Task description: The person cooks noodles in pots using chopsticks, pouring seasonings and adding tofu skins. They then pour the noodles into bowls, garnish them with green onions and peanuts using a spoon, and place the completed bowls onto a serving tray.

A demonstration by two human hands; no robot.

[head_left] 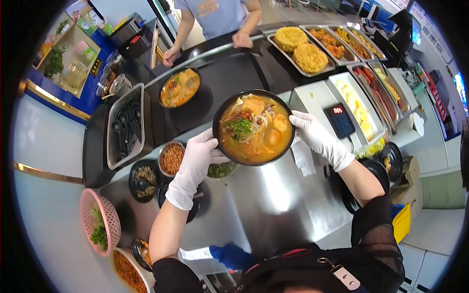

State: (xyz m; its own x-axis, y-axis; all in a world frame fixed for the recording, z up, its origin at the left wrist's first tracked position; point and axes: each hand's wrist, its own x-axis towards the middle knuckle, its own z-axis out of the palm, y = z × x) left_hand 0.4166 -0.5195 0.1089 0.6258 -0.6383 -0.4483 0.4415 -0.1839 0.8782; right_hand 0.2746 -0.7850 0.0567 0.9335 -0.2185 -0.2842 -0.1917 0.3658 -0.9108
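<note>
Between my two gloved hands is a black bowl of noodle soup (254, 128), held level above the steel counter. Chopped green onion, peanuts, noodles and egg-like pieces float in its orange broth. My left hand (198, 154), in a white glove, grips the bowl's left rim with the thumb on top. On the right rim, my right hand (315, 136) grips with its thumb, the other fingers partly hidden below. A second bowl of soup (181, 88) sits on a black tray (224, 80) just beyond. A paper slip (304, 157) hangs by my right hand.
Another person (215, 19) stands across the counter, hands at its edge. Left are a steel bin of black ladles (128, 124), a bowl of peanuts (172, 158) and a pink basket (100, 222). Fried noodle cakes (310, 58), food trays (332, 46) and a digital display (339, 119) stand right.
</note>
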